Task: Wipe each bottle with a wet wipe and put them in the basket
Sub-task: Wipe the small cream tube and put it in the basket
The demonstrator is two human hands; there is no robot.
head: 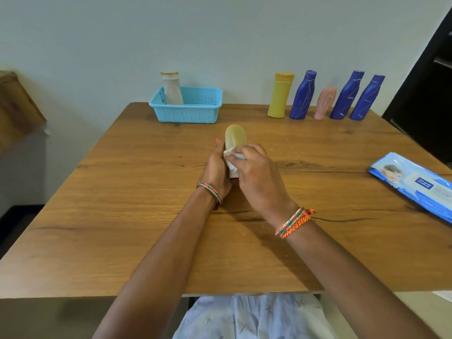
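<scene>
Left hand: our left hand [216, 167] curls round the lower part of the pale yellow bottle [235, 138] and holds it above the middle of the desk [122, 216], its rounded end pointing away from us.
Right hand: our right hand [256, 174] has its fingers bent over a white wet wipe [231, 159], pressing it against the bottle's near side.
Step in hand: we judge this to be the wiping of the second bottle, with none of the row handled yet.
Doing it well: we should keep the left grip firm and low, turn the bottle bit by bit so the wipe reaches every side, run the wipe up to the rounded end, and shift the holding fingers so the part under them gets cleaned too.
Risk: a wet, smooth bottle may slip, so we should not loosen the grip while turning.
Basket: one blue basket [195, 113] stands at the far edge of the desk, with one whitish bottle [172, 90] upright in its left part.
Waiting bottles: five stand in a row at the far right, one yellow bottle [278, 96], three blue bottles [302, 95] and one small pink bottle [325, 102].
Bottle count: seven in all, one in the basket, one in our hands, five waiting.
Wipes: one blue wipe packet [413, 182] lies flat at the right edge of the desk.
</scene>
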